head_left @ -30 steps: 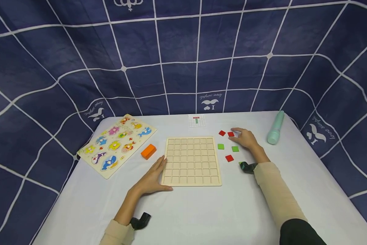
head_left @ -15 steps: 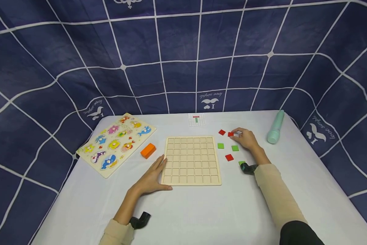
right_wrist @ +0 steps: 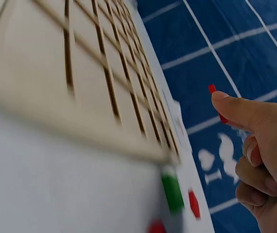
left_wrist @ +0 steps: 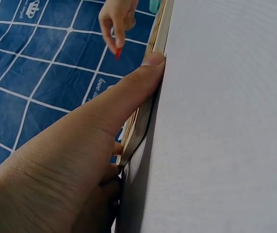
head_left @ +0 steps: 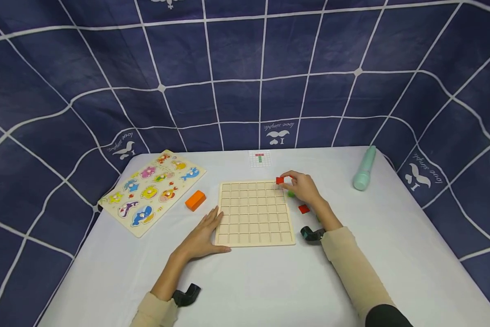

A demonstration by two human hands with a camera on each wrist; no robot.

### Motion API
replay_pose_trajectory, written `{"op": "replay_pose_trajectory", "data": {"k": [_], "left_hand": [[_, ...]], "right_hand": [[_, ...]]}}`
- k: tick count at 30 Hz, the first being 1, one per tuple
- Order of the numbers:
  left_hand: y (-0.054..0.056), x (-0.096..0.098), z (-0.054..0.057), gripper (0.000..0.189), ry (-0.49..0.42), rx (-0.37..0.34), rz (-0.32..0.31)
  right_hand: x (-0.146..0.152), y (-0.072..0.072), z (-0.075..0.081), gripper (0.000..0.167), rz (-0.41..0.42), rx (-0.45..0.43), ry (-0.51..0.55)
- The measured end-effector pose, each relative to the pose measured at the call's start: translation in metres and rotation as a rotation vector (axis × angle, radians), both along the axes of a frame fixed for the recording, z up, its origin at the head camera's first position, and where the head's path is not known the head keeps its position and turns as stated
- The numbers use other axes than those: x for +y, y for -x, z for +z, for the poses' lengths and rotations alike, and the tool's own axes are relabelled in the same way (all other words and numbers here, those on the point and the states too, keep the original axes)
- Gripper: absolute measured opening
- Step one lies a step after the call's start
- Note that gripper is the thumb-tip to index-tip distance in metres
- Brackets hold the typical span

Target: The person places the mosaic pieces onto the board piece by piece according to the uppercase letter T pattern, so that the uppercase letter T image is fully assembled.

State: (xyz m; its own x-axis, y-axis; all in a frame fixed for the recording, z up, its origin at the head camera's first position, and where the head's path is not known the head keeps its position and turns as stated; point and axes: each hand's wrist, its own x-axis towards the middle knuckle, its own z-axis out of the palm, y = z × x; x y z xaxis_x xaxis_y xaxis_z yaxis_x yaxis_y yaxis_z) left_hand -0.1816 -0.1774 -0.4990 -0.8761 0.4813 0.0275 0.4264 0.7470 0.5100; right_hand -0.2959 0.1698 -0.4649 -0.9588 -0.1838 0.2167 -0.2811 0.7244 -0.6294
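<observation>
Between thumb and fingertips, my right hand pinches a small red square tile over the far right corner of a wooden grid board. In the right wrist view that red tile stands on edge in the pinch, the other fingers curled. My left hand rests against the board's near left corner, fingers straight along the left side. Its thumb touches the front edge, as the left wrist view shows. A green tile and a red tile lie right of the board; my right hand and arm partly hide the tiles there.
A small printed grid card with a red and green T lies behind the board. Leftward are an orange block and an animal peg puzzle. A mint-green cylindrical object lies at the far right. A blue curtain hangs behind.
My right hand has taken hold of a red tile from the right side, lifted it and carried it left to the board's far right corner. The left hand stays at the board.
</observation>
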Motion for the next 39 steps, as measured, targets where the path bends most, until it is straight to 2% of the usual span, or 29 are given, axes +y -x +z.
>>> {"op": "replay_pose_trajectory", "data": {"k": [7,14,20,25,30,36,39], "left_hand": [[-0.001,0.002,-0.001,0.115,0.042,0.002,0.023],[-0.001,0.003,-0.001,0.114,0.044,-0.005,0.019],[-0.001,0.003,-0.001,0.112,0.037,-0.015,0.016],[-0.002,0.002,0.000,0.110,0.028,-0.024,0.018],[-0.003,0.002,0.001,0.115,-0.033,-0.041,0.026],[-0.003,0.006,-0.001,0.123,-0.148,-0.109,0.045],[-0.002,0.007,-0.004,0.124,-0.158,-0.118,0.045]], "right_hand": [[-0.061,-0.002,-0.002,0.033,0.089,0.037,0.071],[-0.096,0.000,-0.014,0.031,0.099,0.016,0.057],[-0.104,0.000,-0.027,0.029,0.105,-0.045,-0.002],[-0.107,0.000,-0.031,0.028,0.114,-0.016,-0.045],[-0.107,0.000,-0.033,0.029,0.119,0.009,-0.057],[-0.106,0.000,-0.034,0.029,0.123,0.020,-0.072],[-0.106,0.000,-0.034,0.030,0.128,0.019,-0.079]]}}
